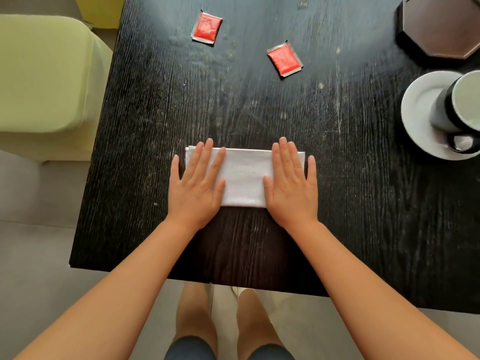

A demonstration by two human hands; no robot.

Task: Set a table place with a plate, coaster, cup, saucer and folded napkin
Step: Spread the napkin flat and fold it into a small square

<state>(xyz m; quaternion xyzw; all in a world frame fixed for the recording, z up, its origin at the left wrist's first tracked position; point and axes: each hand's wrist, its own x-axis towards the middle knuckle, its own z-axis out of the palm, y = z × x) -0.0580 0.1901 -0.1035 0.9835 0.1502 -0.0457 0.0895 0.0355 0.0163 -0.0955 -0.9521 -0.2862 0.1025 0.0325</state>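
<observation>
While flat, napkin [244,176] under hands.

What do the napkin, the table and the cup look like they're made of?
Napkin: likely white cloth, matte, with crisp folded edges. Table: dark wood or veneer, open grain lines, slight sheen. Cup: probably glazed ceramic, dark outside, pale glossy inside.

Arms: yours are bare to the frame edge, no sleeves.
Hands: your left hand [195,185] and right hand [292,184] wear no rings.
Legs: dark blue shorts [191,349], knees bare.
</observation>
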